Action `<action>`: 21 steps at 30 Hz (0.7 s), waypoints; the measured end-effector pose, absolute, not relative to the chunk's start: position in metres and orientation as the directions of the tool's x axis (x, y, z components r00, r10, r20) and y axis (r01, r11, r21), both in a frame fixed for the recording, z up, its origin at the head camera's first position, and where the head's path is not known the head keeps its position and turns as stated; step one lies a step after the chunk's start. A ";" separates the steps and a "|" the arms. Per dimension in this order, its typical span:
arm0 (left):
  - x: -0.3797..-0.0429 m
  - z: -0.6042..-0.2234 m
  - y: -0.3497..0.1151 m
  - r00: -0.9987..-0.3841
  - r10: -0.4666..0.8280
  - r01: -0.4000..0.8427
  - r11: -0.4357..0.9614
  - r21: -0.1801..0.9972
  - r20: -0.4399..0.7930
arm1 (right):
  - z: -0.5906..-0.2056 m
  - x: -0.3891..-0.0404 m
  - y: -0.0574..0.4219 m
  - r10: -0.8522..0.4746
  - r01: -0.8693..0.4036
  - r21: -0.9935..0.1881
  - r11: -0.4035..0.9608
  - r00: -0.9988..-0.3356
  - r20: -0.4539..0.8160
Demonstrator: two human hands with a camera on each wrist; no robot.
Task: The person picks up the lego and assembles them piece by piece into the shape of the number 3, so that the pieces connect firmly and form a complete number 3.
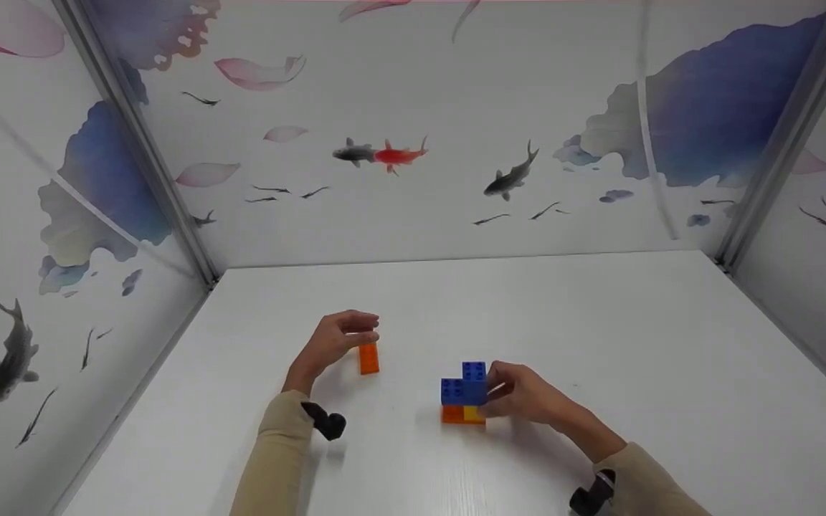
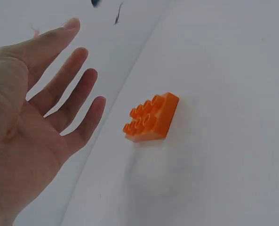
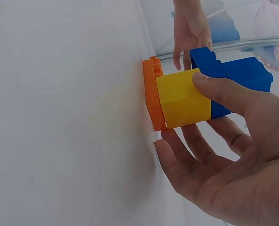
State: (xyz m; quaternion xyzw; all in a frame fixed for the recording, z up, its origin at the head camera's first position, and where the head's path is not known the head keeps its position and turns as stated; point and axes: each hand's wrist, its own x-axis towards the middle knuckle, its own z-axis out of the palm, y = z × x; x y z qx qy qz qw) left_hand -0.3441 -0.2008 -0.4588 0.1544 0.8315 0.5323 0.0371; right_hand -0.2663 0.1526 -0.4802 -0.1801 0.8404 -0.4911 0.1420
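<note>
On the white table stands a stack of toy building blocks [image 1: 453, 391]. In the right wrist view its orange base brick [image 3: 152, 96] lies lowest, a yellow block [image 3: 184, 98] sits on it, and blue blocks [image 3: 246, 74] form the top. My right hand [image 1: 524, 393] holds the stack from the right side, thumb on the yellow block and fingers around the far side. A separate orange brick [image 2: 153, 118] with studs lies on the table. My left hand [image 1: 334, 342] hovers by it, fingers spread and apart from it in the left wrist view [image 2: 40, 113].
Printed panels with fish and petals wall the table at the back and both sides. A metal post [image 1: 148, 150] stands at the left back corner, another [image 1: 786, 136] at the right. Both wrists carry small black devices [image 1: 327, 421].
</note>
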 end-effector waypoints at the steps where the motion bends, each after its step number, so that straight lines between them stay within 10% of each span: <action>1: -0.344 -0.460 -0.202 -0.954 0.283 0.207 0.392 0.896 0.097 | -0.480 -0.266 0.152 -0.441 -0.159 -0.878 0.452 -0.895 -0.064; 21: -0.317 -0.488 -0.178 -0.985 -0.171 -0.097 0.584 0.806 0.005 | -0.480 -0.265 0.152 -0.451 -0.151 -0.891 0.429 -0.890 -0.067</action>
